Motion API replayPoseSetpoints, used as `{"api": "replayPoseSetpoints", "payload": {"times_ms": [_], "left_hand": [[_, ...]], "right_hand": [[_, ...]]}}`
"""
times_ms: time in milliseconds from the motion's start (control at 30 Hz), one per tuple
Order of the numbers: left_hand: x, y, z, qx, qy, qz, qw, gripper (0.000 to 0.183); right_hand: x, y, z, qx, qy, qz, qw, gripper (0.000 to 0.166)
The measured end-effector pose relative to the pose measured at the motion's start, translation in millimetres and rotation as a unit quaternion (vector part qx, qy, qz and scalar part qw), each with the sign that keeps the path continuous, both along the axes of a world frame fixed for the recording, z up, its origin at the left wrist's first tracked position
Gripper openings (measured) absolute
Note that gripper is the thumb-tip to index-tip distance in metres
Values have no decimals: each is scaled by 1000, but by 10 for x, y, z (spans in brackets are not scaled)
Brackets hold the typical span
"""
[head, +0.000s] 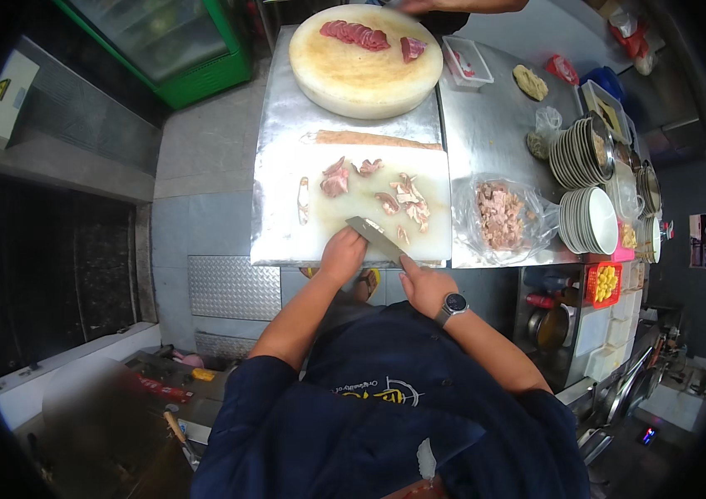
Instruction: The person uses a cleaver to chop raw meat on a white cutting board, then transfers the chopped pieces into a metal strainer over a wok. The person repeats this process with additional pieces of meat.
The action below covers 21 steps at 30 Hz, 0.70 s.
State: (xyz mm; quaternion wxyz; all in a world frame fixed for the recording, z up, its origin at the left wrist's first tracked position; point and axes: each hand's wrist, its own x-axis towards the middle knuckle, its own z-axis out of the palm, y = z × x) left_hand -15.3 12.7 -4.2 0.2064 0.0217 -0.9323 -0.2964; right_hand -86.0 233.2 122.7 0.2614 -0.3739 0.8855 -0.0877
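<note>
My right hand (431, 290) grips the handle of a kitchen knife (381, 239), a watch on its wrist. The broad blade slants across the near part of a white cutting board (328, 240). My left hand (345, 252) is at the board's near edge beside the blade's far end, fingers curled down; whether they hold anything is hidden. Small pale scraps (373, 224) lie along the blade. Farther up the board are a raw meat piece (335, 181), a smaller piece (367, 166), a dark red bit (387, 203), pale trimmings (413, 203) and a narrow pale strip (303, 201).
Beyond stands a thick round chopping block (365, 81) with sliced meat (354, 35) and a meat chunk (413, 49); another person's hand (415, 6) is above its far edge. To the right are a plastic bag of meat pieces (499, 215), stacked plates (587, 221) and a clear tub (467, 60).
</note>
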Motion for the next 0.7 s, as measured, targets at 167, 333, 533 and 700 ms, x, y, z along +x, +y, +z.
{"api": "replayPoseSetpoints", "payload": {"times_ms": [167,333,533,700], "left_hand": [[26,3,139,16,29,-14,999,24],[38,-16,82,13,-10,-23,1000,25],[53,-2,107,-14,11,-15,1000,26],[48,-4,123,5,-18,-19,1000,29]], "right_hand": [[-24,-22,-25,30,-8,5,999,48],[-105,-65,-161,31,-28,14,999,50],[-281,-6,-260,-50,-50,45,996,48],[-211,32,-226,2,-71,19,997,47]]}}
